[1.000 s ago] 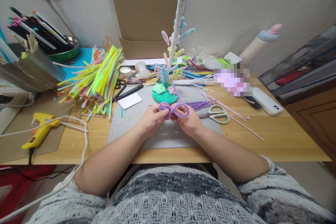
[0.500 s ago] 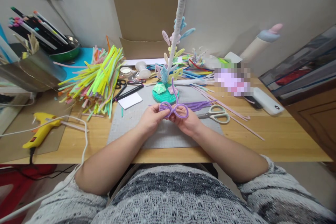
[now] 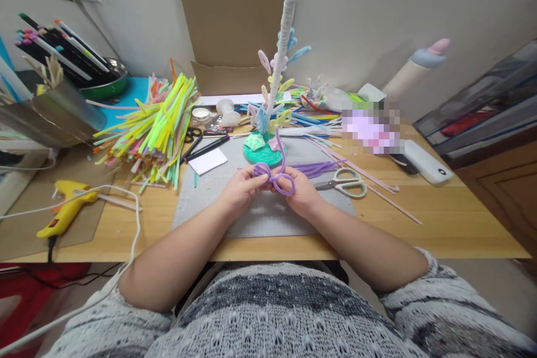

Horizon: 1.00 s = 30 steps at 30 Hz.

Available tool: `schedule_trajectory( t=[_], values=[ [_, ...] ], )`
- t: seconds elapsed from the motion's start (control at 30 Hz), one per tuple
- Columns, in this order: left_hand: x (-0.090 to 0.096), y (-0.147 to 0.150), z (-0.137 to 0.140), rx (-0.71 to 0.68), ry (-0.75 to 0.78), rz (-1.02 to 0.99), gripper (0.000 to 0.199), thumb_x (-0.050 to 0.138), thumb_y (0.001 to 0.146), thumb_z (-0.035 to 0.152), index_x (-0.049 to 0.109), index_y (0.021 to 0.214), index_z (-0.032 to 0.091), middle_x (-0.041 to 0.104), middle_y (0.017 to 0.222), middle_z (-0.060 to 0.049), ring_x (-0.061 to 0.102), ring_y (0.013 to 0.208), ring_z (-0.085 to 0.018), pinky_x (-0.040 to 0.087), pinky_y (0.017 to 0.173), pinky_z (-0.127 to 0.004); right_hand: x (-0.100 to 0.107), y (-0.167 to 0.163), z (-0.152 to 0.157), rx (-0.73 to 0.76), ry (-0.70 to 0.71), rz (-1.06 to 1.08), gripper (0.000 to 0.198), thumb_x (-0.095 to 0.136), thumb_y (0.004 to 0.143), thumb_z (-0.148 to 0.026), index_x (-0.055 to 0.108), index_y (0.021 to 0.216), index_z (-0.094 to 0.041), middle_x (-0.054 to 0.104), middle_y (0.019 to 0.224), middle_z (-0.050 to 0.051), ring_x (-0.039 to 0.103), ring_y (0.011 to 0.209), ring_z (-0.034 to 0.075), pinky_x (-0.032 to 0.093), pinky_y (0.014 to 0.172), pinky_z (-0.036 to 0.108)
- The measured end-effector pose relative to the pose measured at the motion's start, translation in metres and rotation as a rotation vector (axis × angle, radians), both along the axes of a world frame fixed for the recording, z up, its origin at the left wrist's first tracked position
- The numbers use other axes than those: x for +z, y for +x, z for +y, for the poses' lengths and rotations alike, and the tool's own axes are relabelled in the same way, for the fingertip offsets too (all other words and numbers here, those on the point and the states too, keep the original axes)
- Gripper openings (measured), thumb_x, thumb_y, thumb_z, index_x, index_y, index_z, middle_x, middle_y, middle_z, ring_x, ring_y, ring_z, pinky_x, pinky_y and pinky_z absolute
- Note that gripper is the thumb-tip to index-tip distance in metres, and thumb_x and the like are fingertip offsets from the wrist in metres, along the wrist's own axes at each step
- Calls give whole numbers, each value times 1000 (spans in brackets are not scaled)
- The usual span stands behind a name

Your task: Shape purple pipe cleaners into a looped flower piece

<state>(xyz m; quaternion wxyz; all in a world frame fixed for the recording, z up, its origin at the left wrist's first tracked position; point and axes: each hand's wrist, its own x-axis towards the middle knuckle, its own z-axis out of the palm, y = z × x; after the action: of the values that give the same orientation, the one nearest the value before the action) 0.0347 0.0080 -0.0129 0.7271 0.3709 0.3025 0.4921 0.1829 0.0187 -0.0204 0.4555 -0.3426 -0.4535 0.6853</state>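
Between my two hands is a purple pipe cleaner (image 3: pixel 278 178) bent into loops, one end of it sticking up. My left hand (image 3: pixel 243 185) pinches the loops on the left side. On the other side, the fingers of my right hand (image 3: pixel 298 191) are closed on the right loop. Straight purple pipe cleaners (image 3: pixel 321 168) lie just behind my right hand. Close by on the right rest scissors (image 3: pixel 350 182) with pale handles. Beyond the hands stands a white wrapped stem (image 3: pixel 282 50) with pastel looped petals, on a round green base (image 3: pixel 263 151).
A grey cutting mat (image 3: pixel 247 226) lies under the hands. To the left are a bundle of colourful pipe cleaners (image 3: pixel 161 128), a yellow glue gun (image 3: pixel 69 210) with its cord, and a white card (image 3: pixel 208 161). Pink pipe cleaners (image 3: pixel 361 168) and a white device (image 3: pixel 428 162) lie right.
The right loop of the purple pipe cleaner has tilted down and turned, and my right thumb has come over it. My left hand keeps its pinch in nearly the same place.
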Motion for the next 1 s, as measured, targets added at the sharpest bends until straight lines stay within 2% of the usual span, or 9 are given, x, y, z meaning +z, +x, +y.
schedule_trajectory(
  t=[0.13, 0.33, 0.43, 0.5, 0.63, 0.7, 0.77, 0.87, 1.0],
  values=[
    [3, 1, 1, 32, -101, -84, 16, 72, 67, 24, 67, 77, 12, 66, 74, -4, 60, 68, -12, 47, 68, -24, -3, -3, -1, -69, -59, 21, 28, 79, 56, -36, 63, 71, -19, 61, 64, -4, 50, 57, 8, 40, 56, 21],
    [4, 1, -1, 38, -112, -30, 22, 77, 62, 27, 67, 74, 12, 65, 66, -2, 58, 58, -10, 46, 58, -21, -7, -4, -4, 113, -118, 18, 26, 73, 66, -37, 64, 78, -17, 62, 67, -2, 54, 59, 10, 44, 59, 23],
    [4, 2, -1, 69, -119, -13, 23, 78, 61, 28, 67, 73, 12, 65, 67, -1, 58, 57, -9, 46, 57, -21, -8, -3, -4, 148, -110, 40, 24, 71, 69, -37, 63, 79, -16, 62, 68, -2, 54, 61, 9, 44, 60, 23],
    [2, 3, -1, 72, -126, -30, 22, 77, 63, 29, 67, 73, 12, 65, 67, -1, 58, 58, -9, 46, 58, -21, -8, -3, -4, 102, -102, 23, 23, 70, 70, -37, 62, 77, -16, 60, 65, -3, 52, 57, 8, 42, 57, 22],
    [-5, 4, 1, 36, -184, -92, 21, 73, 69, 27, 66, 83, 14, 67, 77, -2, 60, 68, -10, 47, 65, -20, -6, -6, -2, -128, -63, -57, 23, 73, 65, -35, 59, 70, -17, 58, 61, -4, 49, 53, 8, 39, 53, 21],
    [-6, 4, 1, -6, -226, -112, 23, 72, 70, 25, 65, 89, 15, 67, 82, -3, 61, 72, -10, 48, 68, -21, -5, -7, -1, -191, -36, -82, 24, 74, 63, -35, 58, 68, -18, 58, 61, -5, 50, 53, 8, 40, 54, 21],
    [-5, 4, 1, -58, -268, -129, 24, 72, 71, 27, 64, 89, 14, 66, 81, -5, 61, 70, -11, 49, 69, -24, -5, -7, -2, -204, -23, -96, 25, 74, 62, -36, 57, 69, -19, 59, 60, -4, 52, 54, 9, 41, 55, 22],
    [-2, 4, 1, -86, -316, -174, 21, 73, 69, 25, 63, 82, 12, 62, 68, -2, 57, 58, -8, 49, 64, -22, -4, -7, -4, -183, -13, -111, 25, 73, 64, -37, 58, 72, -20, 60, 62, -3, 54, 56, 11, 43, 56, 24],
    [0, 3, 2, -74, -292, -170, 16, 74, 66, 20, 61, 72, 11, 47, 52, 4, 41, 44, -2, 37, 45, -15, -3, -4, -5, -155, 21, -104, 23, 72, 66, -37, 60, 74, -19, 59, 63, -3, 51, 56, 10, 42, 57, 25]
  ],
)
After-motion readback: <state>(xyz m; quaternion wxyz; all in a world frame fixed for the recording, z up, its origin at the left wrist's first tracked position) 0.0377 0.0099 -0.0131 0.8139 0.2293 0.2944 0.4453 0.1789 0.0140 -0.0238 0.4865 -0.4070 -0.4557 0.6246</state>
